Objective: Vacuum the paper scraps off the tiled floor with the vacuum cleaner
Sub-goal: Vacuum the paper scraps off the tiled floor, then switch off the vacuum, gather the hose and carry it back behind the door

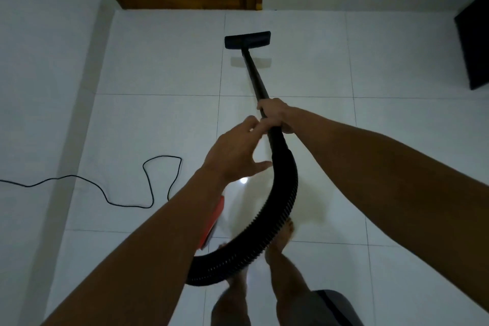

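Holding the wand (255,74) in my right grip (277,115), fingers wrapped fully round it just ahead of the hose (287,188), I have the nozzle (248,39) on the floor (158,127) far ahead of that grip. My left grip (232,151) is spread open just behind it and holds nothing; whether its fingertips touch the wand I cannot tell. No paper scraps show on the tiles in view.

The risks, as I judge them:
- The hose loops back below both grips past my foot (287,230), so a step could snag it.
- The cord (148,180), well left of my left grip, could tangle if I drag the orange body (214,219).
- Steered one-handed, the nozzle may tilt and miss scraps.
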A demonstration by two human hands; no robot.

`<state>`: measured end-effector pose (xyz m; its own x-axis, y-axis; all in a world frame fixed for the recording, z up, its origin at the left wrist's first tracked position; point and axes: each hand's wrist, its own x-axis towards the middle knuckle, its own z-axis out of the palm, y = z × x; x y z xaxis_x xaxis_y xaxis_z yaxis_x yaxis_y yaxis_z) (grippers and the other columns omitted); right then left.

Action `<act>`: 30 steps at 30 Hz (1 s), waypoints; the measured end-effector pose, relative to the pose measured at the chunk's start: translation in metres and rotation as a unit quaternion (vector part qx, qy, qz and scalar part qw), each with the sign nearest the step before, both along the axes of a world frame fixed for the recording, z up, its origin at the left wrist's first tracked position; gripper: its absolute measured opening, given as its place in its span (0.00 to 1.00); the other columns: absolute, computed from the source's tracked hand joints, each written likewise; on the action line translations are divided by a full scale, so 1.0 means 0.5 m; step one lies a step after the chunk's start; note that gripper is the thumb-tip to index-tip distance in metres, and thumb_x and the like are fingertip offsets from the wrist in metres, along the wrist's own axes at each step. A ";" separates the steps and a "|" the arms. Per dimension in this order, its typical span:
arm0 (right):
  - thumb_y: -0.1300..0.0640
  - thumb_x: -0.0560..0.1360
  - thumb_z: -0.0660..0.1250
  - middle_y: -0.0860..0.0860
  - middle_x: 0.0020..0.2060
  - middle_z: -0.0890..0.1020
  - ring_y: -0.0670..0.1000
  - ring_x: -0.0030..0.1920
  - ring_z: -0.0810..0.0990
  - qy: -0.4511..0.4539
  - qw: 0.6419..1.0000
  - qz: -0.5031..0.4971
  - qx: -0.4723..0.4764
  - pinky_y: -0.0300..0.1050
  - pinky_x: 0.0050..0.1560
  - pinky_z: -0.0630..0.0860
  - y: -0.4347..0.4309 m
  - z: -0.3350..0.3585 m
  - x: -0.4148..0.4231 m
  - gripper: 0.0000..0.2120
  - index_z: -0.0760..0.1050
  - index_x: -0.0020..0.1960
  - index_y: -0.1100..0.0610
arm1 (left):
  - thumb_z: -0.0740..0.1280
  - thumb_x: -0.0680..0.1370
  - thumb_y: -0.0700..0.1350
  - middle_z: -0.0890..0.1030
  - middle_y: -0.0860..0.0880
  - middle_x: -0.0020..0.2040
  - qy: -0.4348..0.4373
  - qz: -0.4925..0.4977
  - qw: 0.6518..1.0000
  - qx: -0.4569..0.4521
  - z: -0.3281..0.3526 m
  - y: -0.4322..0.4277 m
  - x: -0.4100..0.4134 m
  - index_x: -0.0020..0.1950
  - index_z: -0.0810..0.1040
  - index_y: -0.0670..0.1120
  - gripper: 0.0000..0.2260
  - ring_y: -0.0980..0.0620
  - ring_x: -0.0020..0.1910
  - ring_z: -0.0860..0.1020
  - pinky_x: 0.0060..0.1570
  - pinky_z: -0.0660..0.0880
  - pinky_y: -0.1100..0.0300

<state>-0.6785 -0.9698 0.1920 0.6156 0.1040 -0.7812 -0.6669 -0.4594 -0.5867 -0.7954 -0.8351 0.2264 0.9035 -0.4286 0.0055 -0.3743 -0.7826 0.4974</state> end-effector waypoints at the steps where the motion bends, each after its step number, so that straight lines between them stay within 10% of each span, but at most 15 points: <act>1: 0.57 0.83 0.59 0.55 0.37 0.79 0.51 0.33 0.78 -0.016 1.000 0.005 -0.013 0.43 0.33 0.77 0.007 0.011 0.000 0.11 0.73 0.59 0.64 | 0.78 0.68 0.53 0.76 0.50 0.55 -0.033 -0.040 0.999 0.003 0.018 0.000 -0.008 0.74 0.68 0.54 0.37 0.59 0.39 0.69 0.35 0.75 0.61; 5: 0.53 0.83 0.60 0.55 0.34 0.77 0.51 0.32 0.77 0.000 0.998 -0.063 0.030 0.46 0.36 0.78 0.019 0.044 -0.007 0.14 0.72 0.60 0.64 | 0.76 0.71 0.53 0.81 0.50 0.54 -0.082 -0.100 0.991 -0.021 0.068 0.025 -0.018 0.70 0.77 0.53 0.27 0.61 0.37 0.67 0.33 0.71 0.64; 13: 0.56 0.82 0.61 0.56 0.51 0.75 0.54 0.49 0.76 -0.077 0.985 -0.044 0.148 0.54 0.52 0.79 0.045 0.091 -0.020 0.17 0.70 0.69 0.43 | 0.67 0.78 0.39 0.78 0.51 0.46 0.085 -0.076 0.991 -0.067 0.123 0.078 -0.036 0.70 0.68 0.50 0.21 0.59 0.32 0.74 0.36 0.71 0.63; 19: 0.51 0.81 0.53 0.55 0.59 0.77 0.55 0.57 0.77 -0.111 0.969 -0.054 0.213 0.60 0.62 0.75 0.042 0.136 -0.046 0.15 0.78 0.58 0.49 | 0.64 0.82 0.48 0.80 0.49 0.45 0.152 0.004 0.968 -0.199 0.204 0.126 -0.013 0.61 0.68 0.67 0.14 0.53 0.33 0.80 0.34 0.78 0.62; 25: 0.54 0.73 0.70 0.55 0.64 0.78 0.57 0.63 0.79 -0.276 0.952 0.109 0.070 0.65 0.61 0.78 0.053 0.103 -0.044 0.26 0.71 0.69 0.49 | 0.66 0.80 0.53 0.81 0.45 0.46 0.150 0.000 0.973 -0.175 0.264 0.151 0.026 0.61 0.69 0.67 0.13 0.50 0.38 0.81 0.43 0.80 0.56; 30: 0.48 0.76 0.66 0.61 0.53 0.81 0.65 0.52 0.81 -0.321 0.943 0.084 0.018 0.70 0.54 0.77 0.087 0.051 -0.032 0.23 0.69 0.66 0.58 | 0.68 0.77 0.56 0.81 0.47 0.57 0.237 0.047 0.944 -0.225 0.296 0.185 0.040 0.67 0.71 0.53 0.20 0.50 0.50 0.84 0.47 0.80 0.55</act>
<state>-0.6946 -0.9262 0.2176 0.9332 0.2615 -0.2465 -0.0876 -0.4996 -0.8618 -0.7754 -0.7424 0.3745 0.8838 -0.3977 -0.2465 0.0343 -0.4703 0.8818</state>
